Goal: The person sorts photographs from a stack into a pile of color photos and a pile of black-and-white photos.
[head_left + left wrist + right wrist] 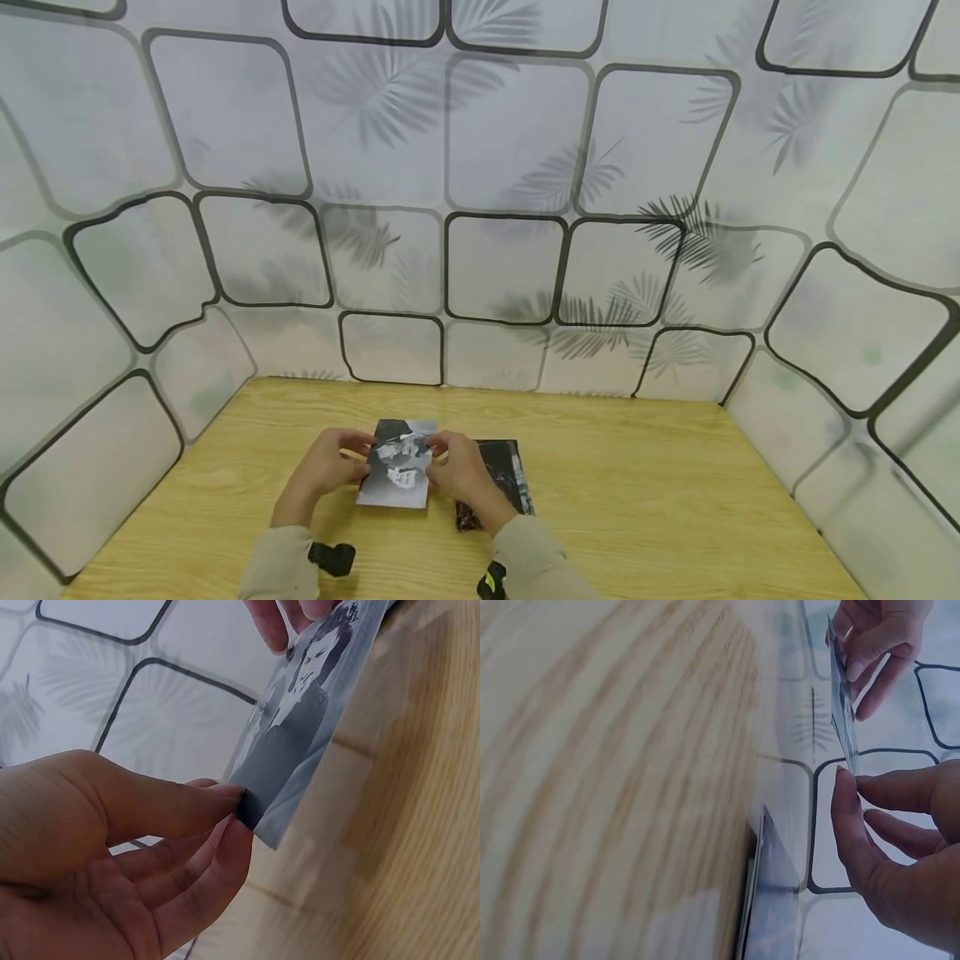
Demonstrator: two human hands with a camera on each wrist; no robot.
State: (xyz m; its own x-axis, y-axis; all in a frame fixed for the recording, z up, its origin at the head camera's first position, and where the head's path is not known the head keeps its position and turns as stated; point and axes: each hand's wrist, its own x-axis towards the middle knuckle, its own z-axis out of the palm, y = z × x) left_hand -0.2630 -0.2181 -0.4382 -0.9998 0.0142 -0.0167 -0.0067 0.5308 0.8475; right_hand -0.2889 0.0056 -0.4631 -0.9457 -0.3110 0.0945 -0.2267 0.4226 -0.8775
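Note:
A black-and-white photo print (405,479) is held up a little above the wooden table, between both hands. My left hand (330,462) pinches its left edge between thumb and fingers; the left wrist view shows that grip on the print (289,765) closely. On the opposite edge my right hand (457,468) pinches it with thumb and fingertips. In the right wrist view the print (841,705) is seen nearly edge-on, apart from the tabletop. Below the right forearm lies a small stack of dark photo prints (504,462), partly hidden by that arm.
The light wooden table (660,483) reaches back to a patterned white curtain (510,267) with dark outlined squares and leaf shapes. The same curtain closes off both sides. A black strap device (332,558) sits on the left wrist, another (492,581) on the right.

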